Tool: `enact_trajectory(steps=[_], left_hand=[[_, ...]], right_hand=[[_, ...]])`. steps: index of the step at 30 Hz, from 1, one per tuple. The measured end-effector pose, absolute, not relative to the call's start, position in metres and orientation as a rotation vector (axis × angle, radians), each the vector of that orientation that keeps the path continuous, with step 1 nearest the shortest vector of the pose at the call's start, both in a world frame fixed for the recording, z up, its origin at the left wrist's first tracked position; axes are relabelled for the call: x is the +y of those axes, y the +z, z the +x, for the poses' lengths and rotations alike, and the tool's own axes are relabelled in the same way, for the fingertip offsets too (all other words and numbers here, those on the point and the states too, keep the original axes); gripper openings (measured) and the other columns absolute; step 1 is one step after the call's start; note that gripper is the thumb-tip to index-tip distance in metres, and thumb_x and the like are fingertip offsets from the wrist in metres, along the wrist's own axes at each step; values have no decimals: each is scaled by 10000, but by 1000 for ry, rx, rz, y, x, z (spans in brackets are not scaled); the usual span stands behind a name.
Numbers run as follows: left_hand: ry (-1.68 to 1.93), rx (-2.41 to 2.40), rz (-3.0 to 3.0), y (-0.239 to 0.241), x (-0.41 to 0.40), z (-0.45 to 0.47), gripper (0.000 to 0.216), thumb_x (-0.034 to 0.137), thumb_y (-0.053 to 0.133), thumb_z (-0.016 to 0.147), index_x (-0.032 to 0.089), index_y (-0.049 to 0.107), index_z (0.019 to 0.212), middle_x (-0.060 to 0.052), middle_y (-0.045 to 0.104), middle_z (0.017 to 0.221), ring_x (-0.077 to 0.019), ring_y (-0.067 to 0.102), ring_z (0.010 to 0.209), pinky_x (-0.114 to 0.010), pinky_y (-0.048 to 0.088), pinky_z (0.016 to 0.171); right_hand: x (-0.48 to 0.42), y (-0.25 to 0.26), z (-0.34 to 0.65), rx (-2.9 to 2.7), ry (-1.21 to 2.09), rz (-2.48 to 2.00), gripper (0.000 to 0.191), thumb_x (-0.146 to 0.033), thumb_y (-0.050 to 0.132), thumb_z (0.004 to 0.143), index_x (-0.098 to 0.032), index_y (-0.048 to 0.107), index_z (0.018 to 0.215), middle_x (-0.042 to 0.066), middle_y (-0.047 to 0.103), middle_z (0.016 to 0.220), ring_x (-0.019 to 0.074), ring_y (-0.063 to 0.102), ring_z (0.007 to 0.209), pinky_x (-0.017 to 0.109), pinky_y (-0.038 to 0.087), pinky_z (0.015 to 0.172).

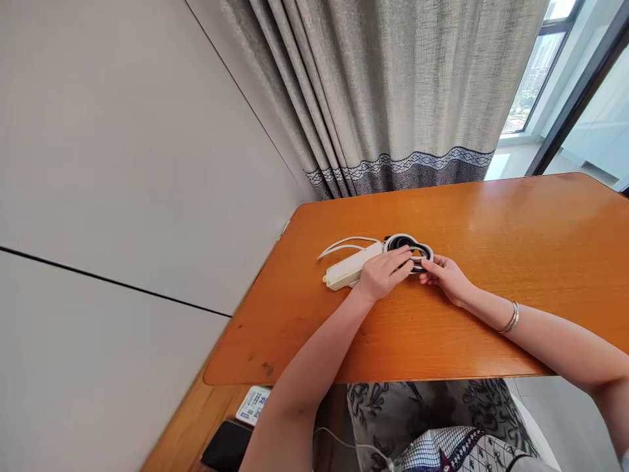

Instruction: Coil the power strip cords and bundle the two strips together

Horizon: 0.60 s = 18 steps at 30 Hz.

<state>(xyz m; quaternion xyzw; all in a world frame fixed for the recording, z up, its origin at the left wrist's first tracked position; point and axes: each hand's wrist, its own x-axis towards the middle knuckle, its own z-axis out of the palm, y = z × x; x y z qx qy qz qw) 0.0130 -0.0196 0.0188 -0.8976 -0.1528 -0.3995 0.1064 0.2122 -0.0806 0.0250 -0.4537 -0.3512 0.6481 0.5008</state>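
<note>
The coiled cable (409,252) lies on the desk (491,216), just beside a white power strip (350,269). The left hand (383,274) lays its fingers flat across the loops, and the right hand (447,278) pinches the coil's right rim. The loops look gathered, and keeping them stacked calls for steady pressure.

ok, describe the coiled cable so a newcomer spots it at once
On the wooden table by the grey curtain, find where the left hand and right hand meet. The coiled cable lies at the right end of the white power strip, under the left fingers. It is the only round thing: black and white loops, beside a long flat bar.
</note>
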Motion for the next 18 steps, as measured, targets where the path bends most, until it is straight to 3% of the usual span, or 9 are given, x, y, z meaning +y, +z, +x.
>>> enact_trajectory(steps=[4,10,15,18], left_hand=[[-1218,-439,-2611,20,-18,13,246,130,499,978,219,700,1088,-84,779,1156,-190,721,1135,-325,617,935],[-1078,-634,-2677,30,-21,10,302,160,495,944,225,749,1094,-79,795,1098,-196,756,1039,-360,624,885],[-976,-738,-2838,43,-26,8,276,176,535,897,235,770,1029,-56,809,949,-206,762,905,-367,601,810],[-951,-785,-2944,49,-28,9,225,193,570,883,237,770,978,-50,806,922,-205,750,858,-364,573,798]], right_hand=[[-79,22,211,-834,1566,-1131,618,-692,865,492,-178,590,696,-25,648,532,69,568,480,192,377,507],[-76,16,213,-883,1538,-1110,597,-721,820,568,-182,600,703,-24,608,506,83,524,467,222,370,491],[-75,15,214,-978,1391,-1108,626,-749,813,546,-214,488,540,-65,448,420,66,377,416,239,309,453],[-74,15,217,-1065,1331,-1133,624,-741,811,568,-216,476,518,-56,451,415,69,370,418,243,300,457]])
